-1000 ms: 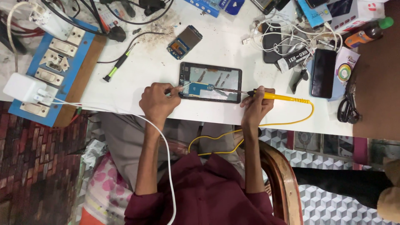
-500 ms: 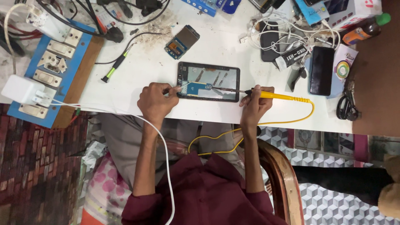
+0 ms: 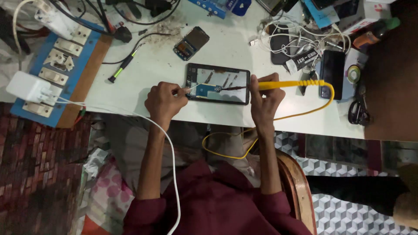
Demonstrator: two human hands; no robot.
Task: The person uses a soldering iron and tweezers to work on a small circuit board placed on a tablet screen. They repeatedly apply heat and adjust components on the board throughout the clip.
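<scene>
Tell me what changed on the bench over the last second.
Very little. The right hand holds the yellow soldering iron as before, its tip on the opened tablet; the tip sits slightly further left into the board than a second ago. The left hand stays at the tablet's left edge, pinching a thin wire. Nothing was picked up or let go; the tablet has not shifted.

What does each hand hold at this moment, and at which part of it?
The right hand holds a yellow soldering iron near the front end of its handle. The left hand pinches a thin wire at its end, over the opened tablet.
</scene>
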